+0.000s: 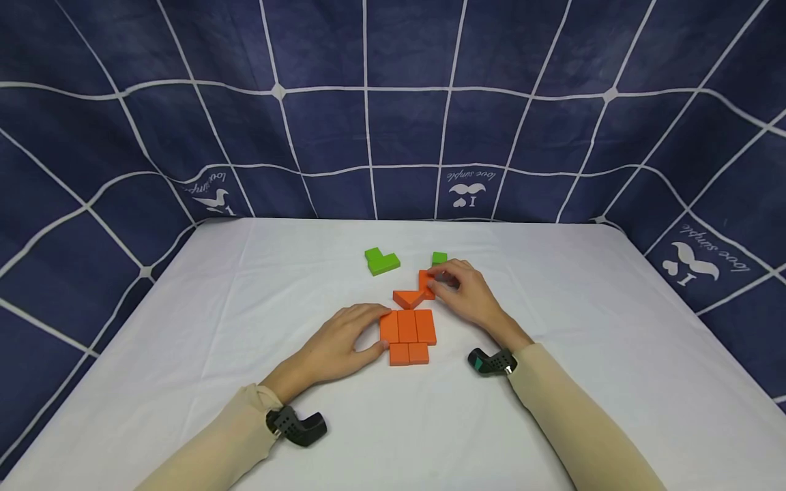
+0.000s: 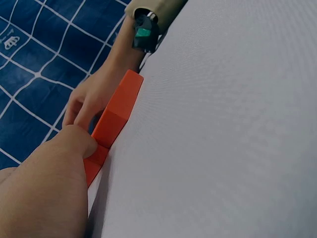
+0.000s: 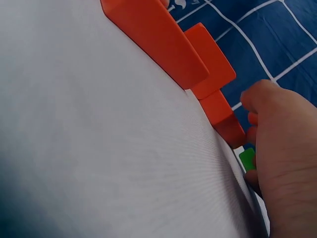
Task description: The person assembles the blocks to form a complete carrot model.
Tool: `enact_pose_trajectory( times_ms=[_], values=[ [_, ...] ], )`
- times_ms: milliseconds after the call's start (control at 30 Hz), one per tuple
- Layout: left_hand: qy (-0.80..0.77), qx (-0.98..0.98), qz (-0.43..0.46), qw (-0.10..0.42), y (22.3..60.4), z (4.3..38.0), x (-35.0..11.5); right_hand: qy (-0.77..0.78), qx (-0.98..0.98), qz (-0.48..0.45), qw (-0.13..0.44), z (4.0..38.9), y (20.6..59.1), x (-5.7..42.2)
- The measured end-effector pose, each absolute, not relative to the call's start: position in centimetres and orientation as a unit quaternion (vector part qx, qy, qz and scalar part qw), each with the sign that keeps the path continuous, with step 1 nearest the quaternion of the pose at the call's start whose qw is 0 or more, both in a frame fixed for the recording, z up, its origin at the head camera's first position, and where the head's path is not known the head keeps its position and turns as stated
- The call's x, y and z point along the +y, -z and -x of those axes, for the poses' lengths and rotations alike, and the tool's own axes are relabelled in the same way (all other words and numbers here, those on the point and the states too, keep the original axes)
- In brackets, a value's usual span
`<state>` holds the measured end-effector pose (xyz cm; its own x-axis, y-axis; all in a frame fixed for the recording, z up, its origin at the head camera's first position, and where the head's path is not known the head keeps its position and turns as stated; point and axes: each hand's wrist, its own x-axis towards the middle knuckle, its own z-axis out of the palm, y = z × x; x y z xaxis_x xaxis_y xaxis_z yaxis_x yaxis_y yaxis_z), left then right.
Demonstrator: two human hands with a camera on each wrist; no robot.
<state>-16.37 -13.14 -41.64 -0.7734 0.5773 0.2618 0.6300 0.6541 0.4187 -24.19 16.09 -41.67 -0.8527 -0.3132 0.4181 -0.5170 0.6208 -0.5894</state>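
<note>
Several orange blocks (image 1: 407, 326) lie side by side on the table, two shorter ones below the upper row. My left hand (image 1: 342, 339) spans the left end block (image 1: 389, 327), its index fingertip at the top corner and its thumb at the bottom corner. Above this group an orange triangular block (image 1: 408, 298) lies with a point toward it. Beside the triangle, my right hand (image 1: 467, 290) pinches a small upright orange block (image 1: 425, 284), partly hidden by its fingers. In the right wrist view, the right thumb (image 3: 262, 96) hangs close by the orange pieces.
A white cloth (image 1: 245, 327) covers the table. Toward the back lie a green L-shaped block (image 1: 383, 262) and a small green block (image 1: 439, 258), the latter partly behind my right hand. A dark blue gridded curtain (image 1: 405, 123) surrounds the table's back and sides.
</note>
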Motion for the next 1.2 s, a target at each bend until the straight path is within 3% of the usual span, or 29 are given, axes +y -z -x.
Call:
enact_pose_trajectory(
  times_ms=[133, 433, 767, 1200],
  values=[
    [0.251, -0.907, 0.334, 0.059, 41.6, 16.4, -13.2, -0.364, -0.89, -0.239, 0.138, 24.4, 41.5, 16.0],
    [0.258, -0.907, 0.329, 0.048, 41.6, 16.2, -13.1, -0.328, -0.909, -0.253, 0.05, 23.8, 41.1, 16.3],
    [0.262, -0.908, 0.32, 0.064, 41.7, 16.0, -13.3, -0.3, -0.921, -0.233, 0.089, 24.0, 40.6, 16.4],
    [0.257, -0.908, 0.326, 0.048, 41.8, 15.9, -13.2, -0.32, -0.926, -0.169, 0.108, 21.0, 41.5, 19.3]
  ],
)
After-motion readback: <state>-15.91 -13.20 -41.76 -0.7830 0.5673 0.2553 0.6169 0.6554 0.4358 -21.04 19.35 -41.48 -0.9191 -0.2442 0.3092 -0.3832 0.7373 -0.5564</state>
